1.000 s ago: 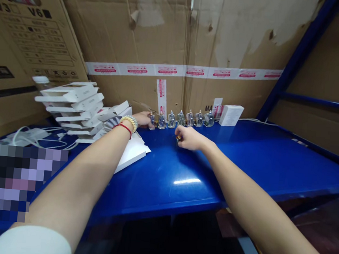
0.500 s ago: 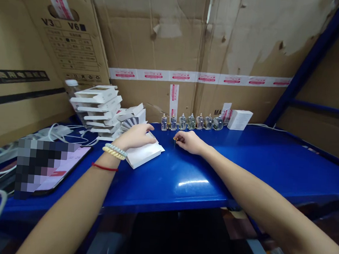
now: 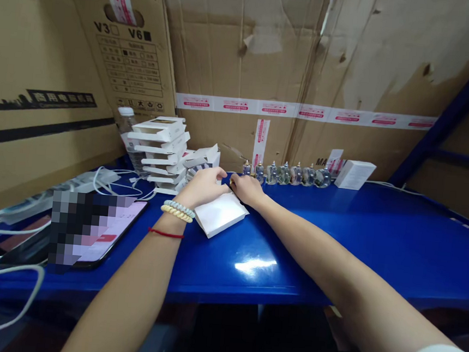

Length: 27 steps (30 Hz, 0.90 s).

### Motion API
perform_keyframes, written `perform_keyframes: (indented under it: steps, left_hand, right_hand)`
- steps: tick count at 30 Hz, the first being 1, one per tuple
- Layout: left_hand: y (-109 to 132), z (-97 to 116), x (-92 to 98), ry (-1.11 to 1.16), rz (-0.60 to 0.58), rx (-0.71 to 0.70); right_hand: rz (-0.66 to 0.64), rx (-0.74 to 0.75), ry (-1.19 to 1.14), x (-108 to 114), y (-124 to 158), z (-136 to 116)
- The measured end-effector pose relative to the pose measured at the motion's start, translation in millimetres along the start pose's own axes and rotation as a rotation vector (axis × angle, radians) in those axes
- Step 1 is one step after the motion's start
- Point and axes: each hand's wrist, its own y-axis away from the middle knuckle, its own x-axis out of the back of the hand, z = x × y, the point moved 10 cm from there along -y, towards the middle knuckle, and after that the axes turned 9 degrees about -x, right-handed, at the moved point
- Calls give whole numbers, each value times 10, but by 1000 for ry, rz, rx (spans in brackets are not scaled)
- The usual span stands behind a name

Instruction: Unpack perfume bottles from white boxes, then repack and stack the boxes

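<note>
A small white box (image 3: pixel 221 216) lies on the blue table in front of me. My left hand (image 3: pixel 205 185) is on its far left end, thumb over the top and index finger raised apart; the other fingers are mostly hidden. Just beyond the box's far edge is my right hand (image 3: pixel 247 189), close to the left fingertips. Its fingers pinch a small gold-coloured piece (image 3: pixel 231 182), mostly covered by the fingers. Behind it, several small glass bottles (image 3: pixel 284 174) with pointed gold or silver tops stand in a row along the cardboard.
White boxes (image 3: pixel 165 153) are stacked at the back left, beside a clear plastic bottle (image 3: pixel 126 128). A phone (image 3: pixel 108 236) and white cables (image 3: pixel 110 184) lie on the left. Another white box (image 3: pixel 355 175) stands right of the bottles. Cardboard (image 3: pixel 236 61) walls the back.
My right hand has moved left with the gold-coloured piece, from open table to the far edge of the white box. My left hand stays on the box. The view has shifted left.
</note>
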Motion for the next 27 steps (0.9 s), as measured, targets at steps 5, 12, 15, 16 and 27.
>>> perform_keyframes:
  steps: [5, 12, 15, 16, 27]
  left_hand:
    - [-8, -10, -1, 6, 8, -17]
    - [-12, -32, -17, 14, -3, -10]
    - [-3, -63, 30, 11, 27, 18]
    - [-1, -85, 43, 10, 34, 32]
    - [151, 32, -310, -360, -451, -43]
  right_hand:
    - [14, -80, 28, -59, -170, -39]
    - [41, -165, 19, -58, -262, -38]
    - [44, -184, 8, -43, -253, -22]
    - [45, -186, 4, -28, -241, -15]
    - [-47, -143, -164, 267, 216, 249]
